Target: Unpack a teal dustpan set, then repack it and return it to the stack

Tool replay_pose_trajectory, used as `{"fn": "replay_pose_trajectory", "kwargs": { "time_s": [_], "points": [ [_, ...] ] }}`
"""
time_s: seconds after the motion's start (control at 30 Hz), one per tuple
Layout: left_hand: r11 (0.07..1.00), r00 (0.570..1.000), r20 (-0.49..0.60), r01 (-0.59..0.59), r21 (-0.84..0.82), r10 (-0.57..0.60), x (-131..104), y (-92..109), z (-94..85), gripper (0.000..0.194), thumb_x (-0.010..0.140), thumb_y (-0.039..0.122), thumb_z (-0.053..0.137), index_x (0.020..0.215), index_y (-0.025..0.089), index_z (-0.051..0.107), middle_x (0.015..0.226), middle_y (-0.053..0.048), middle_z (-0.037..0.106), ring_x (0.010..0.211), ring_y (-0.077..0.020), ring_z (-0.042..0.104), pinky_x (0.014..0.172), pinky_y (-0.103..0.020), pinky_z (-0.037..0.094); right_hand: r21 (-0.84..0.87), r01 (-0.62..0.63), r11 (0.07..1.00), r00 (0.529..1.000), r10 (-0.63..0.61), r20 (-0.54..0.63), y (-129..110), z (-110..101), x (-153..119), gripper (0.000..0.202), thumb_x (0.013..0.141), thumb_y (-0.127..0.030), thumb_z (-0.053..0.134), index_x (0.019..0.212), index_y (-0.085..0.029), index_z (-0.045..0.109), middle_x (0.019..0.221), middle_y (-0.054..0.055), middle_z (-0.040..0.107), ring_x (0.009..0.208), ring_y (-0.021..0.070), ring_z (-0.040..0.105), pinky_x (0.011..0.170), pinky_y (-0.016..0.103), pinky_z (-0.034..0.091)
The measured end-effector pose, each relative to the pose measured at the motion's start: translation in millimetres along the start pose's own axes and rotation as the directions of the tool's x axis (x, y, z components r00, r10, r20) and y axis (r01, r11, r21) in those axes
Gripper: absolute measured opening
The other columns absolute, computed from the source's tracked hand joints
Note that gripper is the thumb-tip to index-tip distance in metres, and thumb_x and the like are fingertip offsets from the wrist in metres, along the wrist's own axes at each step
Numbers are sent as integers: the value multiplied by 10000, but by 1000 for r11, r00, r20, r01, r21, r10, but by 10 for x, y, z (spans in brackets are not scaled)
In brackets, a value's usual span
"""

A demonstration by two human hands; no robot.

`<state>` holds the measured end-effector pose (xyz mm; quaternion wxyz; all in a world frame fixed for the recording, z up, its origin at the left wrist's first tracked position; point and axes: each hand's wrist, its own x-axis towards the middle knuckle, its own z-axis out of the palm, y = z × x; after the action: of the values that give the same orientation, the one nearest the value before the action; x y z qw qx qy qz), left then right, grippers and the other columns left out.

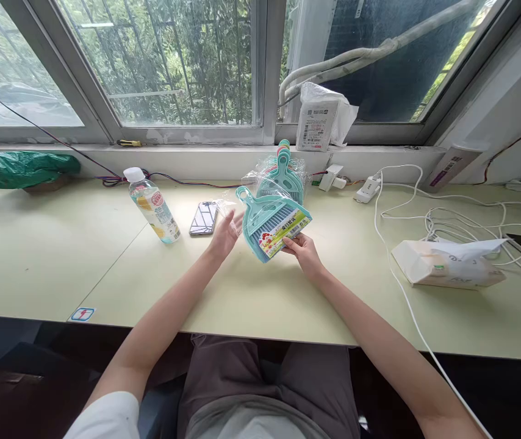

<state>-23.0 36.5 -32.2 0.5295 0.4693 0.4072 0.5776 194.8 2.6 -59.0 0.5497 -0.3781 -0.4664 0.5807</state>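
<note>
Over the pale green tabletop, near its middle, I have one turquoise dustpan-and-brush set in view, raised and tilted, its handle pointing up and to the left. My right hand has the lower right edge pinched, thumb on the printed label and fingers curled behind. My left hand is loosely spread at the other side, palm toward the set, gripping nothing that I can see; clear plastic film shows just beside its fingers, and I cannot tell whether they touch it.

As for how far this has got, I judge that one set is picked up and in hand, with the brush lying in the pan and the label in place across it. Behind it, a group of matching dustpan sets stands near the sill with more clear film around it, and neither hand is on that group. From here I cannot make out whether the film by my left hand belongs to the held set or to the others.

A smartphone and a drink bottle stand off to the left; a tissue pack lies well to the right.
</note>
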Motion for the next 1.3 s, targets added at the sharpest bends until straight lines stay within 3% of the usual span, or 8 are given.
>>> {"fn": "replay_pose_trajectory", "kwargs": {
  "time_s": [0.07, 0.17, 0.5, 0.73, 1.0, 1.07, 1.17, 1.3],
  "points": [
    [983, 980, 188, 101, -153, -71, -42, -23, 43, 475, 839, 465, 570, 1214, 175, 536, 1133, -89, 652, 1017, -216, 637, 832, -299, 508, 13, 1, 1000, 1000, -1, -1, 5, 1, 0, 423, 637, -440, 784, 920, -169, 624, 1006, 76, 710, 964, 241, 666, 904, 453, 545],
    [954, 943, 309, 197, -225, -122, -128, -79, 132, 351, 792, 370, 660, 1069, 156, 626, 999, -53, 701, 893, -181, 659, 785, -261, 504, 34, 8, 999, 1000, -7, -7, 7, -5, 1, 410, 640, -440, 781, 909, -175, 620, 988, 66, 713, 967, 238, 663, 912, 449, 540],
    [955, 895, 403, 264, -137, -190, -201, -112, 182, 425, 819, 455, 618, 1136, 173, 630, 1149, -83, 669, 1090, -255, 603, 933, -370, 462, 58, 17, 998, 1000, -16, -18, 22, -20, 12, 412, 649, -424, 777, 939, -195, 594, 974, 49, 714, 947, 220, 669, 917, 441, 534],
    [942, 854, 431, 335, -30, -290, -216, -175, 191, 529, 772, 467, 662, 1215, 186, 589, 1257, -116, 608, 1119, -286, 581, 907, -398, 466, 64, 15, 998, 999, -13, -30, 35, -40, 26, 421, 651, -403, 777, 967, -200, 588, 989, 51, 712, 936, 218, 673, 910, 441, 540],
    [941, 772, 566, 339, 19, -289, -268, -145, 225, 549, 816, 489, 599, 1277, 195, 549, 1312, -124, 565, 1155, -280, 557, 908, -391, 461, 70, 52, 996, 998, -50, -32, 9, -33, 6, 414, 671, -395, 763, 993, -202, 591, 972, 44, 712, 925, 211, 674, 896, 430, 548],
    [943, 784, 552, 331, 16, -285, -271, -150, 252, 553, 817, 491, 595, 1274, 183, 547, 1303, -135, 569, 1138, -290, 566, 888, -397, 474, 72, 61, 996, 998, -59, -30, 3, -29, 2, 413, 678, -396, 757, 1002, -202, 590, 989, 47, 709, 935, 217, 673, 901, 437, 546],
    [967, 859, 460, 256, -10, -223, -262, -175, 295, 608, 803, 486, 611, 1319, 188, 490, 1304, -138, 563, 1146, -309, 560, 903, -433, 473, 67, 64, 996, 997, -61, -44, -6, -24, 1, 409, 680, -390, 757, 1002, -204, 586, 968, 44, 712, 941, 219, 675, 914, 439, 540],
    [998, 987, 163, -17, 57, 8, -278, -189, 326, 845, 792, 499, 622, 1472, 286, 168, 1481, -101, 362, 1333, -290, 386, 1069, -471, 344, 70, 65, 995, 996, -60, -70, -14, -22, 2, 413, 673, -381, 764, 1000, -209, 580, 944, 34, 716, 923, 210, 681, 927, 437, 537]
  ]
}}
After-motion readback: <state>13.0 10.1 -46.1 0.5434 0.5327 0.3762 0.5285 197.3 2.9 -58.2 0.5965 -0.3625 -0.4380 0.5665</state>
